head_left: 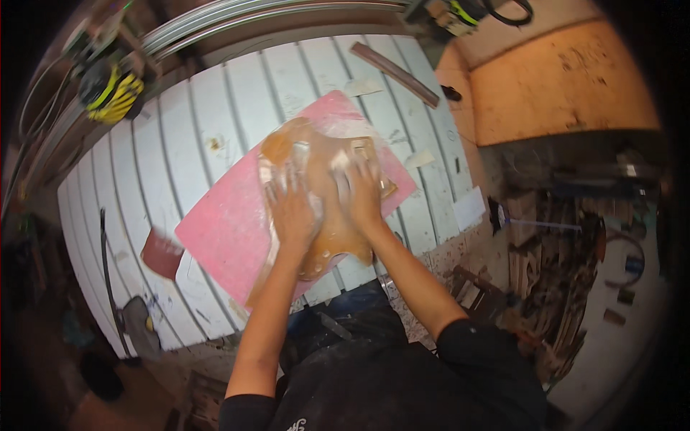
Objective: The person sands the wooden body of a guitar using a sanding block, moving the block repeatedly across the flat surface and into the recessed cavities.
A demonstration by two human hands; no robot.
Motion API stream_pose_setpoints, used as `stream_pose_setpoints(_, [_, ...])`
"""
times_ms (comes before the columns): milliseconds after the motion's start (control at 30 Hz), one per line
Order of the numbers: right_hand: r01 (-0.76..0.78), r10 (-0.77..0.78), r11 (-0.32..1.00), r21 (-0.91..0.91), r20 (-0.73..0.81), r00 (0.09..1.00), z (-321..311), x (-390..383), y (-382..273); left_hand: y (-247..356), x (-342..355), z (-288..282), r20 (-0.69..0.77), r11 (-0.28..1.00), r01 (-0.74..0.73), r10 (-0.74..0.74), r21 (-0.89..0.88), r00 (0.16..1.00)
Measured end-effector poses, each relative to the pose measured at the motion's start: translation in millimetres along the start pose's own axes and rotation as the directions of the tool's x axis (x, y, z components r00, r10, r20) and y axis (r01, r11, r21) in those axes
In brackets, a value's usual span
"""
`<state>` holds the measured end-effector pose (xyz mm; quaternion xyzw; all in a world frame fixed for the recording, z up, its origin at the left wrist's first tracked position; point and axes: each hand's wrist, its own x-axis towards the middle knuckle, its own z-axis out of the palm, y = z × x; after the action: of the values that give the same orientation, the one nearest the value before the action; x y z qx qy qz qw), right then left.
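Workpiece (325, 172) under two flat hands

We count one brown workpiece, and it lies at the centre of our clock, on one pink sheet (223, 223); its 6 o'clock end reaches past the edge of this sheet. Below is one white grooved table (248, 86). On the table we find also one dark bar (395, 74) at 1 o'clock, one dark red sheet (162, 253) at 8 and one white paper (470, 208) at 3. Two yellow-and-black devices are seen: the first device (116, 93) at 10 o'clock, the second device (460, 13) at 1.

Our left hand (293, 215) and right hand (361, 194) are apart from each other, both palm down upon the workpiece, with fingers extended and not closed around anything. The left forearm (269, 316) enters from 7 o'clock, the right forearm (413, 273) from 5. Left fingers point nearly to 12, right fingers to 11. Because of blur, we cannot tell whether something thin is under the fingers.
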<state>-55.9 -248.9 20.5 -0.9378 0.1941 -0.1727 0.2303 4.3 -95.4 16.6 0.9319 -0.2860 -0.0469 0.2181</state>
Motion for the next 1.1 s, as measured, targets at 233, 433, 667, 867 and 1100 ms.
stream_pose_setpoints(233, [0.020,-0.021,1.000,-0.009,-0.196,0.980,18.1,-36.4,-12.7,-8.2,5.5,13.1,-0.092,0.996,0.028,-0.021,0.079,0.996])
stream_pose_setpoints(433, [-0.091,0.095,0.995,0.037,-0.105,0.990,16.3,28.0,14.5,2.6,5.8,7.3,-0.076,0.998,0.025,-0.020,0.063,0.997])
stream_pose_setpoints(667, [-0.032,0.032,0.999,0.004,-0.143,0.989,18.1,-36.9,-9.6,-4.4,6.3,6.1,-0.102,0.997,0.022,-0.014,0.078,0.995])
stream_pose_setpoints(867, [-0.157,0.154,0.988,-0.014,-0.132,0.979,15.1,41.6,19.6,-0.2,4.4,14.2,-0.082,0.998,0.005,0.000,0.056,0.997])
stream_pose_setpoints(1100, [-0.054,0.052,0.998,-0.012,-0.120,0.991,8.8,0.2,2.8,-4.0,5.7,17.1,-0.140,0.999,0.017,-0.011,0.037,0.990])
